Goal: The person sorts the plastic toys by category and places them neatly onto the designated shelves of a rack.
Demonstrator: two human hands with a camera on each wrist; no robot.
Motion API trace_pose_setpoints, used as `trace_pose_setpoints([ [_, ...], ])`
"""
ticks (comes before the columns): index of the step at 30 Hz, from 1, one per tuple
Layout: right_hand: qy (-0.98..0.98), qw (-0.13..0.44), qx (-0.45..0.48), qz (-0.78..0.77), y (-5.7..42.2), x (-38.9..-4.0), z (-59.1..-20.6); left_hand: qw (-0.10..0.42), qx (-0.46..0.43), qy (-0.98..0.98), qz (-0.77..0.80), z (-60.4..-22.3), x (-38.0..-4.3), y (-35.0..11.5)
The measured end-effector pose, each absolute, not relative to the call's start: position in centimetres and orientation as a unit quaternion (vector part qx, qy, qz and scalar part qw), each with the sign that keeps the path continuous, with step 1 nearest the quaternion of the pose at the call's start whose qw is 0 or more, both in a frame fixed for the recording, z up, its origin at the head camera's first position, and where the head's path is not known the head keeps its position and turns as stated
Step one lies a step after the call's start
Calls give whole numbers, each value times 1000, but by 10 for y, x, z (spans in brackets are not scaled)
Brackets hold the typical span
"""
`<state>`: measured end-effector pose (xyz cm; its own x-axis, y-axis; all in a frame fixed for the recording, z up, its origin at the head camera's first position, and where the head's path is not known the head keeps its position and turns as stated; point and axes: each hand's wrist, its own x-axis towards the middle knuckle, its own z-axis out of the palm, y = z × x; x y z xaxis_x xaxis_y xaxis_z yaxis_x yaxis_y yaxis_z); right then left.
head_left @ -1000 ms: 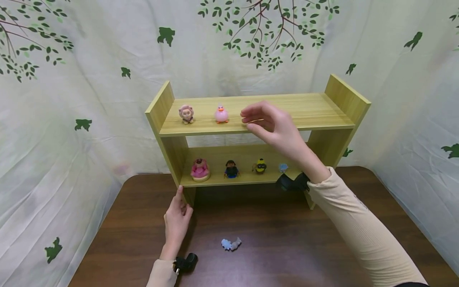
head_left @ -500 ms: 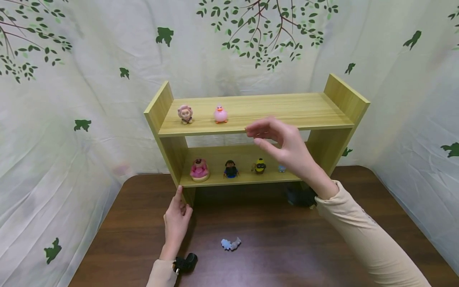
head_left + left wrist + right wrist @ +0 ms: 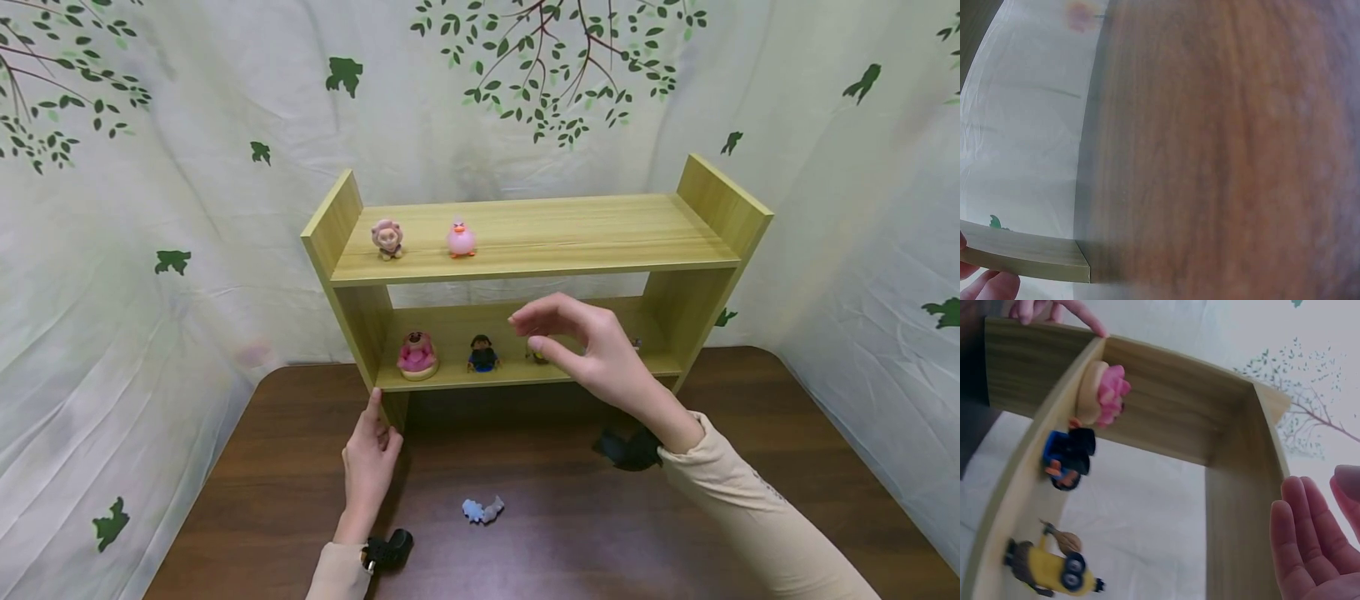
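My left hand (image 3: 369, 454) holds the left side panel of a small wooden shelf (image 3: 536, 272), its index finger laid along the front edge. In the left wrist view, fingers (image 3: 999, 286) lie on both sides of that panel. My right hand (image 3: 596, 346) hovers before the lower board, fingers loosely bent, holding nothing. In the head view it partly covers a yellow minion figure (image 3: 1054, 569), which shows whole in the right wrist view. Left of it stand a dark-haired figure (image 3: 483, 353) and a pink bear figure (image 3: 417, 356).
On the top board are a pinkish lion-like figure (image 3: 387, 238) and a pink duck (image 3: 461, 239). Two small pieces, one light blue (image 3: 472, 511) and one grey (image 3: 493, 509), lie on the brown table (image 3: 570, 533). A leaf-print curtain (image 3: 225, 208) hangs behind.
My right hand has moved down from the top board to in front of the lower one, now covering the minion. My left hand and the figures have stayed put.
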<state>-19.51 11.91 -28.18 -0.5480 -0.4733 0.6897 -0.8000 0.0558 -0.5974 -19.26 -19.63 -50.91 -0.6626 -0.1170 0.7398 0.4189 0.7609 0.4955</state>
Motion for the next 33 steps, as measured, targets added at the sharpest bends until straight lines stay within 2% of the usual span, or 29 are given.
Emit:
trace_pose_setpoints([
  [21, -733, 84, 438, 513, 122, -186, -331, 396, -87, -853, -328, -510, -193, -197],
  [33, -738, 78, 449, 498, 123, -186, -363, 394, -83, -852, -334, -512, -193, -196],
])
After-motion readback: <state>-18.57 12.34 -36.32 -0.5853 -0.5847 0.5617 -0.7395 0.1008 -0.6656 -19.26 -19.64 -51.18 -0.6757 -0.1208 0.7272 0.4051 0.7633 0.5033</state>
